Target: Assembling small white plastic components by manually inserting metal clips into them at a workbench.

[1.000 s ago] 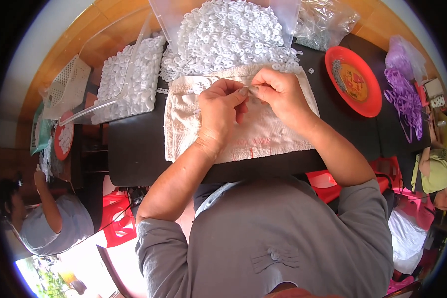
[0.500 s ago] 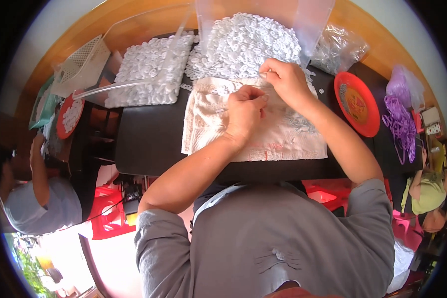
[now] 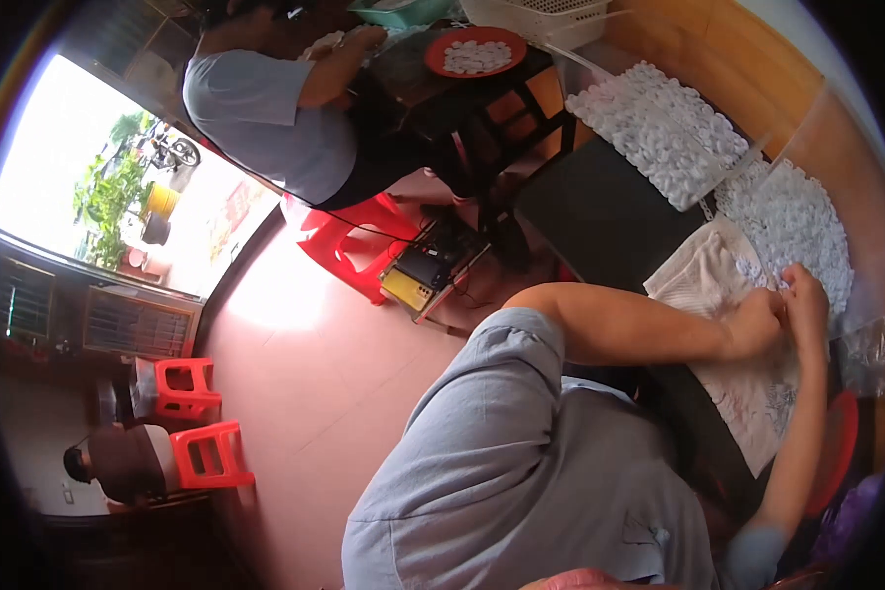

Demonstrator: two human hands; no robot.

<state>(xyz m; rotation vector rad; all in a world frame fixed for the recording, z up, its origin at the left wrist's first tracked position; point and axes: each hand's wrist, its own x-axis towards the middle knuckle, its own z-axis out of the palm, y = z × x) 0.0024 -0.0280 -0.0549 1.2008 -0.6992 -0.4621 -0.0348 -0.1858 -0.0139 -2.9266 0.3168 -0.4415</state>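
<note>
**Two hands pinched together at a cloth on a dark table**

Two plastic stools (image 3: 197, 433) in red stand at the far left on the pink floor (image 3: 305, 364). Further right, a yellow-and-black device (image 3: 418, 280) lies on the floor below a second person (image 3: 265, 108) seated at another table, where a red tray (image 3: 475, 51) holds small white pieces. On the dark table (image 3: 600, 211), a sheet of white fabric flowers (image 3: 659, 128) lies along the far edge. A cream cloth (image 3: 733, 344), printed with a faint pattern, drapes over the near edge.

The left hand (image 3: 757, 323) rests on the cloth, its fingers curled tight as if pinching something small; what it pinches cannot be made out. The right hand (image 3: 806, 300) meets it fingertip to fingertip, likewise closed in a fine pinch, at the cloth's far edge beside a second heap of white flowers (image 3: 792, 226).

The cloth appears light, soft and limp; it would probably fold and slide if lifted by one corner. It is best taken at an edge with both hands. The flowers look delicate and easily crushed.
</note>
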